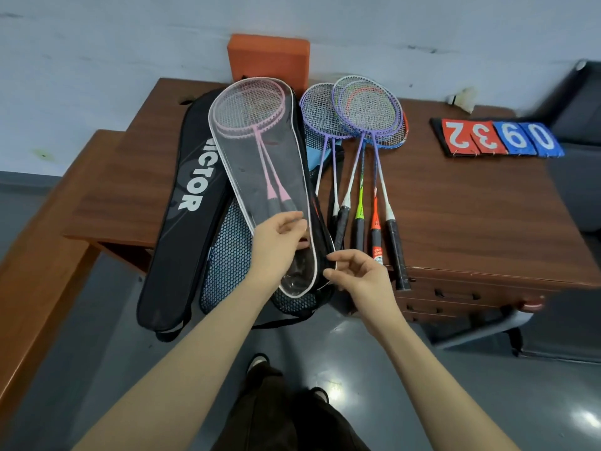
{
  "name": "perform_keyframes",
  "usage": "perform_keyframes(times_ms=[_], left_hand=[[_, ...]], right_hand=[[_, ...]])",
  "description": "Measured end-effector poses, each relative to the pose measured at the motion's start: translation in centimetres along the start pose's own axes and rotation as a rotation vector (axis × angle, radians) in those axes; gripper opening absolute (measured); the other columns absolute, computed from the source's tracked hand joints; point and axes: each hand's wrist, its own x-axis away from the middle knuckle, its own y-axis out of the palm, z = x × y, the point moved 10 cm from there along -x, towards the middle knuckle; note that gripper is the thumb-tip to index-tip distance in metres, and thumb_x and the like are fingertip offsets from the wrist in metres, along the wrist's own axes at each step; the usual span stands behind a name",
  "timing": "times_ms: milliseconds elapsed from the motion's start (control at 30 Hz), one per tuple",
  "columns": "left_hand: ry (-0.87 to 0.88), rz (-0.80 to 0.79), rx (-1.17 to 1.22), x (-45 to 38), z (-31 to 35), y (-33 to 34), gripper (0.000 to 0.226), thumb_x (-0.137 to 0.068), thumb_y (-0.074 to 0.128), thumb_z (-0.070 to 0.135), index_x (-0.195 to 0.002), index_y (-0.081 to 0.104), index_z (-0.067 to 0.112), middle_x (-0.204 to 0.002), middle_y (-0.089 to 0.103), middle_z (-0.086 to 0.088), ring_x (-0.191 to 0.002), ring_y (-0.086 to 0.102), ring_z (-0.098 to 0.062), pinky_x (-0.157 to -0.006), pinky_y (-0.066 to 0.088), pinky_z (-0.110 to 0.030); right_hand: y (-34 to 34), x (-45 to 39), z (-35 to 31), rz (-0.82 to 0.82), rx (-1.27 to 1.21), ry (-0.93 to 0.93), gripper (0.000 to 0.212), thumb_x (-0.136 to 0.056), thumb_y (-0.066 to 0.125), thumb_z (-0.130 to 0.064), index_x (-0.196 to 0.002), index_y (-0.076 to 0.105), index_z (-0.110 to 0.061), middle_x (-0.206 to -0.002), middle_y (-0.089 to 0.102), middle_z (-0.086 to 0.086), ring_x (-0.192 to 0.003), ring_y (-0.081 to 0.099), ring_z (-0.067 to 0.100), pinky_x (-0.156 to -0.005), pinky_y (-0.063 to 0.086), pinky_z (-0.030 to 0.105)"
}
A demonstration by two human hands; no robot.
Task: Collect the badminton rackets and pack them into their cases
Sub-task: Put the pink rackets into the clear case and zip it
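- Fingers of the left hand (282,237) pinch the near end of the clear racket case (260,177), over the handles inside it.
- Right hand (361,275) hovers just right of that end, loosely curled, holding nothing.
- Step, as I judge it: closing this case; next move calls for finding the zip pull at the near edge.
- Clear case holds two pink rackets (250,115).
- Black Victor case (182,206) lies left; mesh cases (227,255) underneath, contents unclear.
- Loose purple rackets (364,109) wait right on the wooden table (471,203).
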Motion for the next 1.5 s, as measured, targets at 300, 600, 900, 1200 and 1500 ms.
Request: perform_keyframes(times_ms=[300,600,900,1200,1500], left_hand=[[0.470,-0.241,-0.929,0.5,-1.7,5.6,0.032,-0.093,0.050,0.016,-0.124,0.057,0.013,-0.132,0.051,-0.004,-0.123,0.041,-0.022,-0.106,0.027,-0.024],[0.384,-0.343,-1.219,-6.2,-3.8,4.8,0.053,-0.093,0.044,0.042,-0.139,0.039,0.018,-0.149,0.032,-0.005,-0.136,0.025,-0.025,-0.110,0.020,-0.041],[0.175,-0.068,-1.102,-18.4,-1.0,-3.3,0.058,-0.091,0.045,0.046,-0.139,0.035,0.015,-0.145,0.030,-0.018,-0.130,0.031,-0.036,-0.106,0.028,-0.046],[0.039,-0.016,-1.022,-25.9,-2.6,-7.8,0.063,-0.089,0.055,0.039,-0.140,0.031,0.011,-0.142,0.028,-0.025,-0.126,0.032,-0.040,-0.102,0.032,-0.044],[0.065,0.082,-0.620,-25.2,-2.8,-9.2,0.074,-0.083,0.068,0.020,-0.142,0.027,0.004,-0.135,0.028,-0.013,-0.106,0.031,-0.001,-0.087,0.011,0.006]], right_hand=[[-5.8,-0.8,1.8,0.153,0.286,0.015,0.037,-0.075,0.076,-0.022,-0.108,0.060,-0.023,-0.077,0.057,-0.001,-0.065,0.054,0.010,-0.063,0.047,0.022],[-6.2,-5.9,2.6,0.174,0.800,-0.006,0.048,-0.088,0.056,-0.029,-0.132,0.045,-0.016,-0.123,0.053,0.003,-0.104,0.055,0.019,-0.085,0.043,0.029],[2.3,-19.4,-2.4,0.186,1.041,-0.092,0.046,-0.089,0.053,-0.028,-0.133,0.044,-0.016,-0.125,0.050,0.011,-0.113,0.049,0.032,-0.094,0.040,0.045],[4.5,-29.4,-1.2,0.195,1.079,0.057,0.047,-0.089,0.056,-0.016,-0.134,0.044,-0.014,-0.120,0.052,0.017,-0.111,0.049,0.037,-0.094,0.040,0.041],[4.4,-28.6,-1.9,0.217,0.891,-0.084,0.032,-0.087,0.060,-0.010,-0.118,0.061,-0.008,-0.093,0.057,0.002,-0.084,0.056,0.017,-0.076,0.038,0.019]])
